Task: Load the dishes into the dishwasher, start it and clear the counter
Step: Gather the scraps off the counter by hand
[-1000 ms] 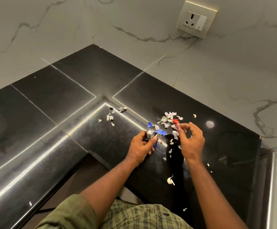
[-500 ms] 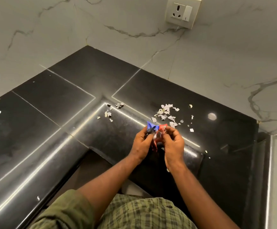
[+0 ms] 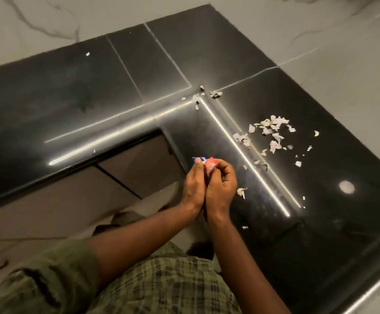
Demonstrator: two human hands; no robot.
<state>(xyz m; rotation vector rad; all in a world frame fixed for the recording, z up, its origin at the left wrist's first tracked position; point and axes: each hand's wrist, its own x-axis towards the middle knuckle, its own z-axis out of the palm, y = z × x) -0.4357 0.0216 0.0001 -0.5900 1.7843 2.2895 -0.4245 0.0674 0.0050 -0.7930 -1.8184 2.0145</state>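
The black L-shaped counter [image 3: 71, 91] filled most of the view, polished and crossed by pale seams, with white marble wall [image 3: 320, 37] rising behind it on both sides. A round spot of reflected light [image 3: 346, 187] sat on the right stretch. Below the counter's inner corner, brown cabinet fronts [image 3: 139, 164] showed, and at the bottom lay the person's green checked shirt [image 3: 166, 284] and olive sleeve [image 3: 48, 277].

Both forearms reached up from there and met over the counter's inner edge. The left hand [image 3: 193, 184] and the right hand [image 3: 221, 184] were pressed side by side, fingers curled, and between them they held a crumpled wrapper [image 3: 208, 164], red and blue with a silvery patch; each grip was closed on it, the left thumb lying along its blue end.

To the right of the hands, well apart from them, a scatter of torn paper scraps [image 3: 271, 132] lay on the counter. A smaller cluster of scraps [image 3: 201, 96] sat at the seam corner farther back, and one curled scrap [image 3: 241, 191] lay just beside the right hand.
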